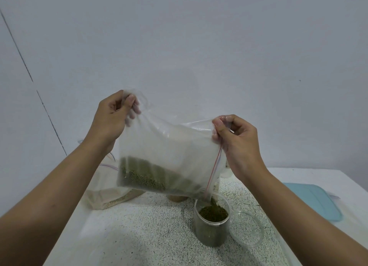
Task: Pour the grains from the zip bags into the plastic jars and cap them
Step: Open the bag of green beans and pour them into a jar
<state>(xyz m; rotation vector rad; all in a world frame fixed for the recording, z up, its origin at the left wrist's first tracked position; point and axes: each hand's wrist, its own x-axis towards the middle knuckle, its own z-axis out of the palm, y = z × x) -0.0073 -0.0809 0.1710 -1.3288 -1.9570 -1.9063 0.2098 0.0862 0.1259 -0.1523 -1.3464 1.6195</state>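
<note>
A person tips a clear plastic zip bag [171, 156] of small green grains [143, 176] over a clear round plastic jar [212, 224] on the speckled counter [149, 226]. The left hand [111, 118] pinches the bag's raised bottom corner; the right hand [239, 140] pinches the red-striped mouth edge, nearer the jar. The bag slopes down to the right, its lower mouth corner dipping inside the jar's rim. The jar looks nearly full; a good share remains in the bag. A clear round lid [247, 229] lies just beside the jar, uncapped. Another bag of pale grains [111, 194] slumps behind.
</note>
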